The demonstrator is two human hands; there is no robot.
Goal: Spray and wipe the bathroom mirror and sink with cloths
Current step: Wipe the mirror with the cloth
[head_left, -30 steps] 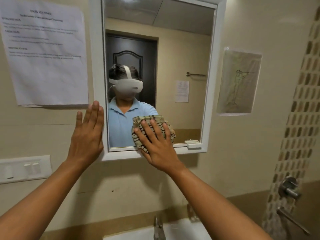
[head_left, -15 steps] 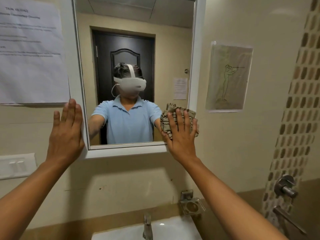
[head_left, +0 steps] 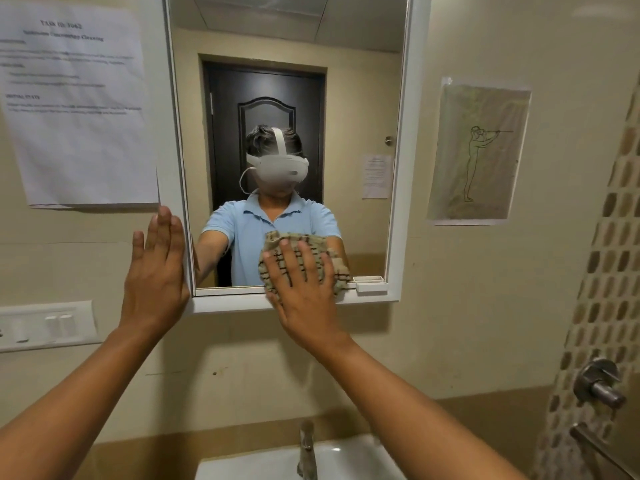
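A white-framed mirror (head_left: 404, 168) hangs on the beige wall ahead. My right hand (head_left: 304, 292) presses a beige cloth with dark checks (head_left: 337, 268) flat against the lower middle of the glass, over the bottom frame edge. My left hand (head_left: 154, 275) lies flat with its fingers together on the mirror's left frame and the wall beside it, holding nothing. The white sink (head_left: 349, 460) with a metal tap (head_left: 307, 452) shows at the bottom edge. No spray bottle is in view.
A printed paper sheet (head_left: 76, 109) is taped left of the mirror and a drawing (head_left: 478, 150) to its right. A white switch plate (head_left: 45, 325) sits low on the left. Metal wall fittings (head_left: 601, 384) stick out of the mosaic tiles at right.
My right hand has slid the cloth from the mirror's lower right corner leftward to the lower middle. My left hand stays on the left frame. The view shifted slightly.
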